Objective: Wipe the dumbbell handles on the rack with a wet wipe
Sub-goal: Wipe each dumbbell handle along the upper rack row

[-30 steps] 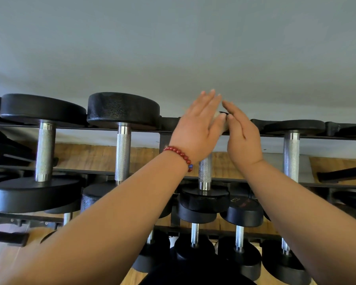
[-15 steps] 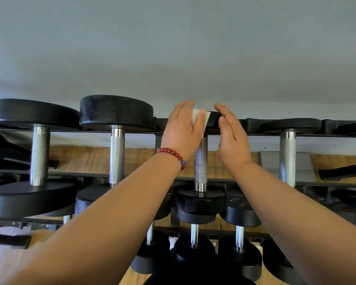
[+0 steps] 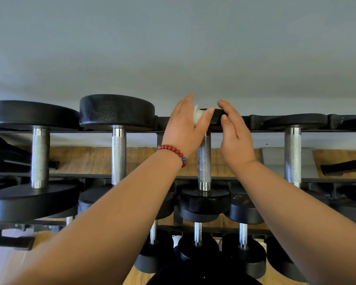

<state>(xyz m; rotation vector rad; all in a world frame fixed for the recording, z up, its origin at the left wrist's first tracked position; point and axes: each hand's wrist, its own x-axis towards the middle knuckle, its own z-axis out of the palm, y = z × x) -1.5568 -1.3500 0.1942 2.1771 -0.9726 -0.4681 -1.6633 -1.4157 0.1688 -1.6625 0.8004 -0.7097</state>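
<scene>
A row of black dumbbells with knurled steel handles lies across the top tier of the rack [image 3: 173,131]. My left hand [image 3: 183,126], with a red bead bracelet on the wrist, holds a bunched white wet wipe [image 3: 197,117] between thumb and fingers at the far end of the middle dumbbell handle [image 3: 203,161]. My right hand [image 3: 232,136] hovers just right of that handle with relaxed fingers near the far black head [image 3: 215,118]. Other handles stand to the left [image 3: 118,155] and right [image 3: 292,155].
A larger dumbbell [image 3: 39,157] lies at the far left. Lower tiers hold several smaller dumbbells [image 3: 197,233]. A grey wall [image 3: 173,48] rises behind the rack and wooden floor [image 3: 86,159] shows through the rails.
Both hands came down from a raised position to the far end of the middle handle. The wet wipe came into sight in my left hand, which has curled round it.
</scene>
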